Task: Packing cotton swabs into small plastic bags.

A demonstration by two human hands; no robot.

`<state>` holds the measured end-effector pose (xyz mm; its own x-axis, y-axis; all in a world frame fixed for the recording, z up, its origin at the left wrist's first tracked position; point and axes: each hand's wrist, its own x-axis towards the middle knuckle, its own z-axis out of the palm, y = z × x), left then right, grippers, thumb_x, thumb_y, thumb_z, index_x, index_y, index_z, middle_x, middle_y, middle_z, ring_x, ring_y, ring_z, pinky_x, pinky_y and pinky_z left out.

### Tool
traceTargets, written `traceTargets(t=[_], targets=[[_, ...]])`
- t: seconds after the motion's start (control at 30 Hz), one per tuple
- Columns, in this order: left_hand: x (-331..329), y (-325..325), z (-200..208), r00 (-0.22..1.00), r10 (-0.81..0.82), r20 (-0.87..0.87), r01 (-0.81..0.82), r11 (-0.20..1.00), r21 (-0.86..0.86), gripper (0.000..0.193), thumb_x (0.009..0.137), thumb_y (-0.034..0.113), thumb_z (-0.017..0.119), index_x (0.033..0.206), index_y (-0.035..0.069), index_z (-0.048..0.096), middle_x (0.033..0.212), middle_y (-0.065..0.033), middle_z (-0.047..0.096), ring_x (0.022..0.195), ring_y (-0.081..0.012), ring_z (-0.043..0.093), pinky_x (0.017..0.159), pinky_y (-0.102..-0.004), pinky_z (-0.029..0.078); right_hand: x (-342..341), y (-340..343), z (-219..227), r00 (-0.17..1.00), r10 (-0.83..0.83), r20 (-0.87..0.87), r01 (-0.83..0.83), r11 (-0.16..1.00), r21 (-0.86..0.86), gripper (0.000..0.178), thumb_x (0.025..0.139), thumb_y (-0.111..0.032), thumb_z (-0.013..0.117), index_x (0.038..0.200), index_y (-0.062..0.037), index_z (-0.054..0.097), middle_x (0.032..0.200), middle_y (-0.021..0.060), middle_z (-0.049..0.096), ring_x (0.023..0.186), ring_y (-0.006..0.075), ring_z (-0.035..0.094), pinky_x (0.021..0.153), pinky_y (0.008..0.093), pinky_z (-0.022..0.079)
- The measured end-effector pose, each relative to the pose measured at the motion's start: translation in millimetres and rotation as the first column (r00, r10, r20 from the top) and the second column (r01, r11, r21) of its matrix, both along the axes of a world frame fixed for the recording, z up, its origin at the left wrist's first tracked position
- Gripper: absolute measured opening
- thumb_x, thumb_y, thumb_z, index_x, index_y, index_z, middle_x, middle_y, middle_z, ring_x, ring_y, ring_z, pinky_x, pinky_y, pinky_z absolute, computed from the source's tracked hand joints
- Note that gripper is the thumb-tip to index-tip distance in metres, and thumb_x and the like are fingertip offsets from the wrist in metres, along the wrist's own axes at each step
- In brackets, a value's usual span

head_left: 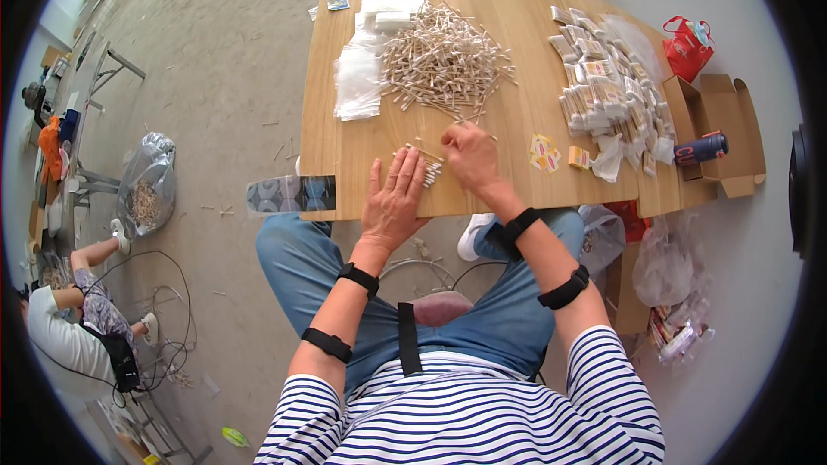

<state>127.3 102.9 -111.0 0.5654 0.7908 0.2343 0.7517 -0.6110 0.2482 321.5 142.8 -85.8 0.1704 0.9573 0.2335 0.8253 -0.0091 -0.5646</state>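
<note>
My left hand [394,194] lies with its fingers stretched out flat over a small group of cotton swabs [432,174] near the table's front edge. White swab tips stick out on the right side of that hand. Just to the right, my right hand [472,157] is closed, fingertips pinched together over the wood; what is in them, if anything, is hidden. Beyond both hands rises a big loose heap of cotton swabs [444,56] with pale wooden sticks. Clear plastic bags [357,82] lie stacked along the heap's left side.
Many filled swab packs [603,86] are piled at the right, by yellow-and-white cards [544,153] and a small yellow box [579,157]. An open cardboard box [732,133] holds a dark blue can [702,150]. A large bag of swabs [148,185] stands on the floor at left, near another person [73,336].
</note>
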Motion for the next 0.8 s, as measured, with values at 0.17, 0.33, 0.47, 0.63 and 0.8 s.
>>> traceTargets(t=[0.17, 0.33, 0.47, 0.63, 0.8], targets=[[2.9, 1.2, -0.5, 1.0, -0.003, 0.011, 0.003, 1.0, 0.026, 0.106, 0.064, 0.049, 0.085, 0.15, 0.007, 0.042, 0.162, -0.01, 0.034, 0.152, -0.0244, 0.029, 0.121, -0.055, 0.022, -15.6, -10.4, -6.2, 0.998, 0.067, -0.011, -0.067, 0.998, 0.01, 0.004, 0.084, -0.007, 0.064, 0.086, -0.007, 0.068, 0.092, 0.0161, 0.063, 0.085, 0.0381, 0.066, 0.076, 0.0473, 0.054], [1.8, 1.3, -2.9, 1.0, -0.012, 0.011, 0.012, 1.0, 0.015, 0.106, 0.064, 0.05, 0.083, 0.151, 0.008, 0.041, 0.162, -0.0096, 0.033, 0.152, -0.0246, 0.028, 0.121, -0.0555, 0.021, -32.0, -17.6, -10.3, 0.993, 0.114, -0.04, -0.114, 0.993, -0.007, 0.005, 0.085, -0.006, 0.062, 0.086, -0.0063, 0.067, 0.092, 0.017, 0.063, 0.086, 0.0394, 0.065, 0.075, 0.0479, 0.053], [1.5, 0.8, -4.8, 1.0, -0.002, 0.027, 0.001, 1.0, 0.02, 0.106, 0.064, 0.05, 0.082, 0.152, 0.008, 0.04, 0.162, -0.009, 0.034, 0.152, -0.0243, 0.028, 0.121, -0.0563, 0.02, -24.4, -15.7, -11.2, 0.984, 0.171, -0.045, -0.169, 0.985, 0.03, 0.006, 0.085, -0.006, 0.061, 0.087, -0.0057, 0.067, 0.094, 0.0168, 0.063, 0.086, 0.039, 0.065, 0.076, 0.0479, 0.054], [1.4, -0.7, -4.8, 1.0, 0.012, -0.006, -0.012, 1.0, 0.02, 0.106, 0.066, 0.05, 0.082, 0.153, 0.009, 0.037, 0.16, -0.0085, 0.035, 0.152, -0.0239, 0.028, 0.121, -0.0586, 0.019, 17.5, 2.0, -3.4, 0.971, -0.218, 0.094, 0.211, 0.974, 0.079, 0.006, 0.08, -0.01, 0.068, 0.084, -0.0053, 0.067, 0.092, 0.0155, 0.064, 0.087, 0.0365, 0.064, 0.077, 0.0467, 0.052], [4.0, -0.4, -4.2, 0.999, 0.018, -0.039, -0.017, 0.999, 0.042, 0.111, 0.064, 0.053, 0.083, 0.154, 0.009, 0.036, 0.159, -0.0086, 0.035, 0.151, -0.0243, 0.029, 0.121, -0.0582, 0.018, 49.7, 6.9, -14.5, 0.96, -0.227, 0.162, 0.248, 0.96, -0.127, 0.006, 0.083, -0.01, 0.063, 0.082, -0.0088, 0.068, 0.099, 0.0157, 0.063, 0.088, 0.038, 0.066, 0.077, 0.0469, 0.054]])
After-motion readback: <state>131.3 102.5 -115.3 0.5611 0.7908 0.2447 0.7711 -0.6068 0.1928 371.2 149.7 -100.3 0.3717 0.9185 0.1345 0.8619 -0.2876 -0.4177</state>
